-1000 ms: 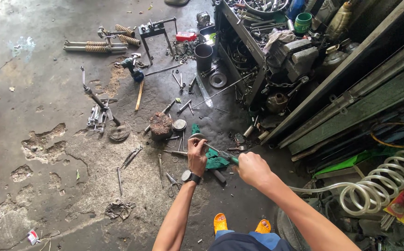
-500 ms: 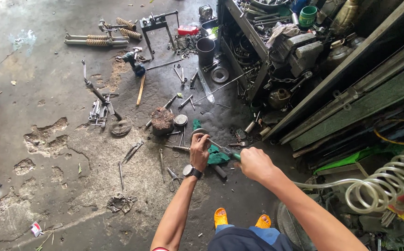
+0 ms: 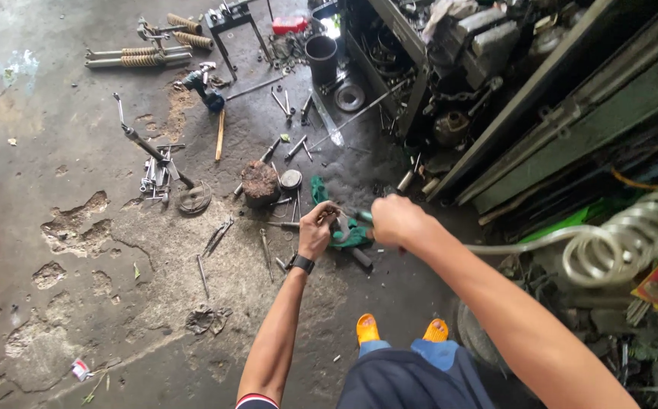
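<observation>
My left hand, with a black watch on its wrist, pinches a small metal part just over the oily concrete floor. My right hand is closed on the handle of a green air tool, which points toward the left hand. A pale coiled air hose runs from that tool off to the right. A green cloth lies on the floor just behind the hands. What the left fingers hold is too small to make out.
Wrenches, sockets, a rusty round part, a long jack handle and coil springs lie scattered on the cracked floor. Cluttered metal shelves stand at the back right. My orange shoes are below the hands.
The view has shifted a little; both hands stay together over the green tool, the left fingers now raised and pinching at its tip.
</observation>
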